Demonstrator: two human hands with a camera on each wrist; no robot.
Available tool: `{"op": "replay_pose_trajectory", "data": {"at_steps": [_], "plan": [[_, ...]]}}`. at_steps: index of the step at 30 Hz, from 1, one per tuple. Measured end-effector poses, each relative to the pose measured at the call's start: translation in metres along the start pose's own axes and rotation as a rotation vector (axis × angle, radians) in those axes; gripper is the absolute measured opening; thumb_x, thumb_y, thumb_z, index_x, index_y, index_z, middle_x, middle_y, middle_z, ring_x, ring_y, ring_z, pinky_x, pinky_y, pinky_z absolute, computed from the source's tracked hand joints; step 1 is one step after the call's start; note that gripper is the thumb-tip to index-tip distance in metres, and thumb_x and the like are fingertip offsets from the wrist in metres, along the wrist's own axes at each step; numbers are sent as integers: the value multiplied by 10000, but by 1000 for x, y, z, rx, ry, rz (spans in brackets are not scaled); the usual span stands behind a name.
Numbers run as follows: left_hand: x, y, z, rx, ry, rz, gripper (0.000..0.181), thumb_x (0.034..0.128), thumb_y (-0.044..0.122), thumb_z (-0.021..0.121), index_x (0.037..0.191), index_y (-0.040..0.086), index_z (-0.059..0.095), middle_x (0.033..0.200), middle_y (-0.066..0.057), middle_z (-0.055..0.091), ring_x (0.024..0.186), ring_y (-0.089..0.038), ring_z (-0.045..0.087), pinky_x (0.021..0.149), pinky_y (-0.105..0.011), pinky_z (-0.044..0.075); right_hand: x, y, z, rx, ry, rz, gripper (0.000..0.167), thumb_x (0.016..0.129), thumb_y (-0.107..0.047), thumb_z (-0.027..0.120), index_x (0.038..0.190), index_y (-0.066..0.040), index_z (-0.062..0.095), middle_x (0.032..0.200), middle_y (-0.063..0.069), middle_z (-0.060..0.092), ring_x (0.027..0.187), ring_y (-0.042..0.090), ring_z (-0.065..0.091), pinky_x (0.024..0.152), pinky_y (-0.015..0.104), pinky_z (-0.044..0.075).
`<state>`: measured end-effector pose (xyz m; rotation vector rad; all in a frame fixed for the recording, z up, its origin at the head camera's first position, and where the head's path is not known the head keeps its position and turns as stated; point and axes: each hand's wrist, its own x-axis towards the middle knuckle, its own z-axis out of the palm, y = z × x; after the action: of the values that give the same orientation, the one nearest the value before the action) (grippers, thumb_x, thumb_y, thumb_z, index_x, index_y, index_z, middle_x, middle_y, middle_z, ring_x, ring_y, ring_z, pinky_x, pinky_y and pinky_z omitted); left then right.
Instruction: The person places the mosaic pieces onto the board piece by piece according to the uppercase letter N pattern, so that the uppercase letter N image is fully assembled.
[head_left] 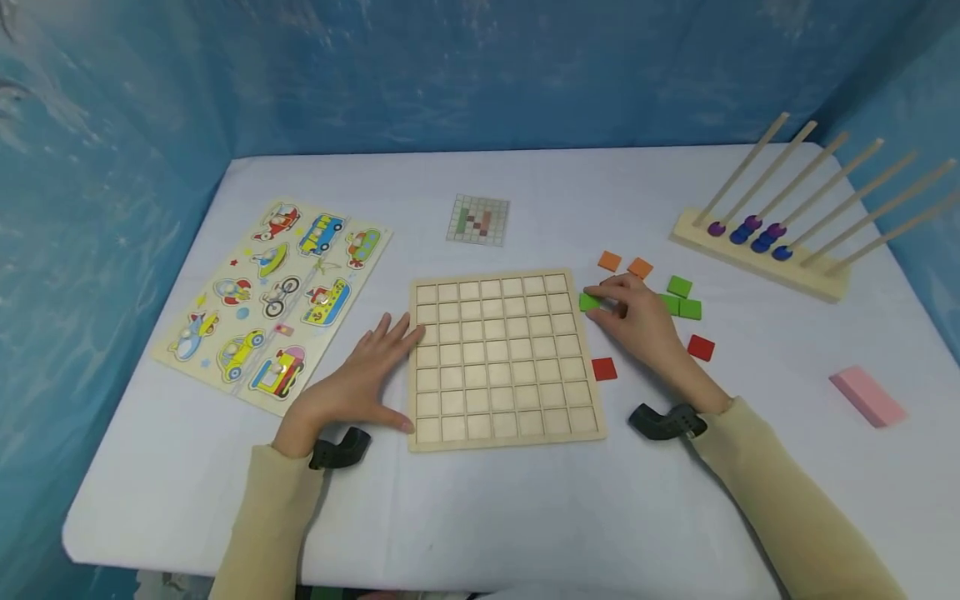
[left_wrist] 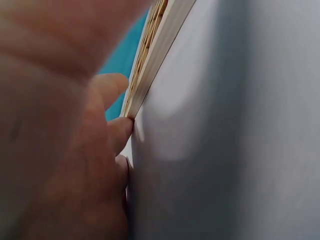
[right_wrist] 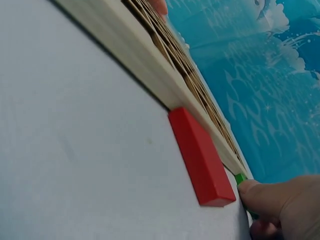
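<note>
A wooden grid board (head_left: 497,330) of square cells lies in the middle of the table. My left hand (head_left: 367,375) rests at its left edge, fingers spread, with thumb and fingertips touching the frame. At the board's upper right edge, my right hand (head_left: 637,321) pinches a green square tile (head_left: 589,302) between thumb and fingers. In the right wrist view, the thumb lies against the green tile (right_wrist: 241,178). A red tile (head_left: 603,368) sits against the board's right side, and another red tile (head_left: 701,347) lies beyond the hand. More green tiles (head_left: 680,287) and orange tiles (head_left: 610,261) lie around the right hand.
A small pattern card (head_left: 477,221) lies behind the board. To the left is a vehicle puzzle board (head_left: 277,304). A wooden peg stand (head_left: 761,254) with purple and blue beads stands at the back right. One pink block (head_left: 868,397) lies far right.
</note>
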<state>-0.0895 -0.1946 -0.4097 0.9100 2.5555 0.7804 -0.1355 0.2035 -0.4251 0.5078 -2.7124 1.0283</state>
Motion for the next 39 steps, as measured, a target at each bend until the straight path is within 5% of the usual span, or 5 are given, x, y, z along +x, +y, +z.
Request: {"op": "replay_pose_trajectory", "data": {"at_steps": [10, 17, 26, 39], "plan": [[-3, 2, -4, 37, 0, -31, 1244, 566, 502, 853, 1499, 61, 158, 1544, -163, 3, 1375, -337, -130, 1071, -534, -11, 10, -11, -6, 7, 23, -2, 226, 819, -32, 715, 1039, 12, 682, 922, 91, 573, 644, 158, 453, 554, 260, 356], [-2, 0, -2, 25, 4, -8, 1227, 574, 491, 853, 1494, 48, 172, 1542, -168, 10, 1374, -352, -120, 1066, -548, -8, 9, -67, -13, 209, 54, -41, 269, 786, -5, 740, 1051, -9, 695, 959, 83, 589, 581, 134, 463, 511, 204, 369], [0, 1, 0, 21, -4, -6, 1227, 576, 495, 852, 1496, 55, 169, 1544, -160, 5, 1375, -342, -124, 1069, -537, -19, -6, -123, 33, 563, -120, -9, 264, 807, -63, 734, 1068, -38, 698, 968, 38, 597, 670, 169, 524, 584, 225, 422], [1, 2, -2, 34, -11, -8, 1217, 594, 502, 841, 1499, 60, 157, 1546, -156, -2, 1375, -335, -133, 1070, -536, -15, -20, -135, 76, 506, -195, -20, 253, 775, -99, 775, 1021, -86, 718, 906, -66, 594, 818, 125, 557, 717, 280, 483]]}}
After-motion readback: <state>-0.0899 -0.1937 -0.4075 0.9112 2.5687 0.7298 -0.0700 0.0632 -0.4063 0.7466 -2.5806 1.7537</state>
